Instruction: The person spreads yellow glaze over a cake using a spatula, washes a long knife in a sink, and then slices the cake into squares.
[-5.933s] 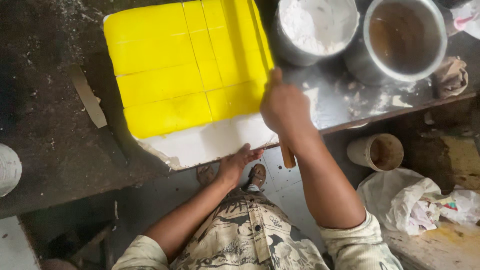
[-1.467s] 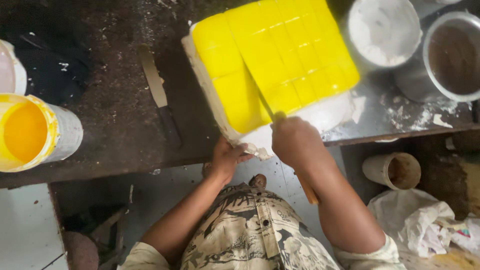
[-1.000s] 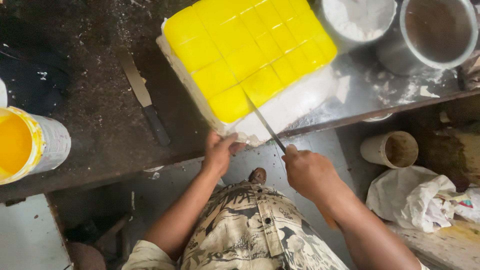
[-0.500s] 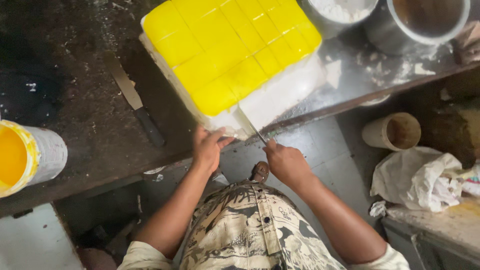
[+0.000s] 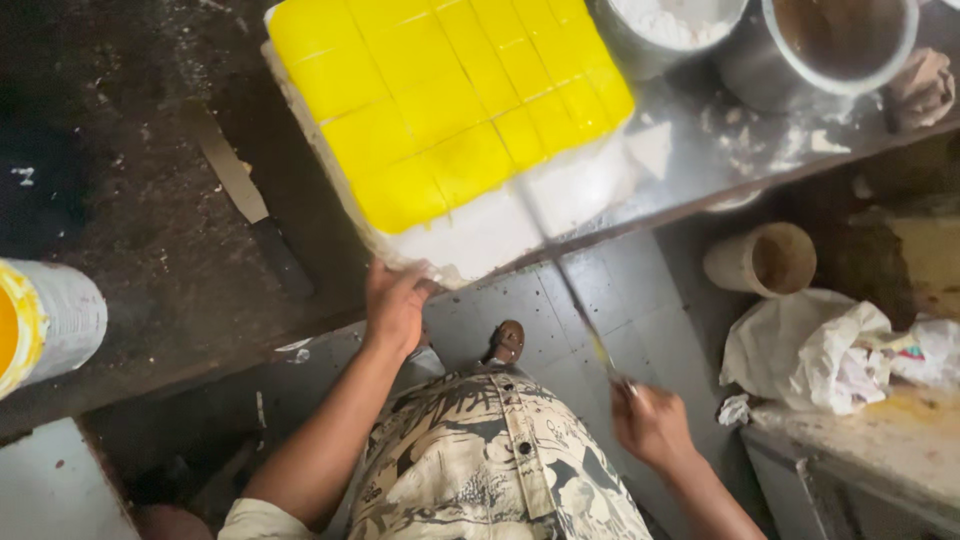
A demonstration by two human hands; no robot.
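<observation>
- Your right hand [image 5: 652, 425] has its grip closed around the handle of a long thin knife [image 5: 575, 300]; the handle itself is hidden inside your fist, and the blade is blurred, so its tip is hard to make out against the slab.
- Your left hand [image 5: 395, 303] presses on the near corner of the yellow-topped slab [image 5: 445, 110], fingers curled over its edge; whether they clamp it or only rest there, you cannot tell.
- The slab lies on the dark bench [image 5: 130, 200], its far edge cut off by the frame. Its top is glossy yellow, scored into squares; the near strip is bare and white.
- A flat blade with a dark handle [image 5: 248, 210] lies on the bench left of the slab, dim against the grimy surface.
- Two round metal pots [image 5: 830, 50] sit at the top right, both cropped; one holds white powder.
- A yellow-filled white pail [image 5: 45, 325] is cut off at the left.
</observation>
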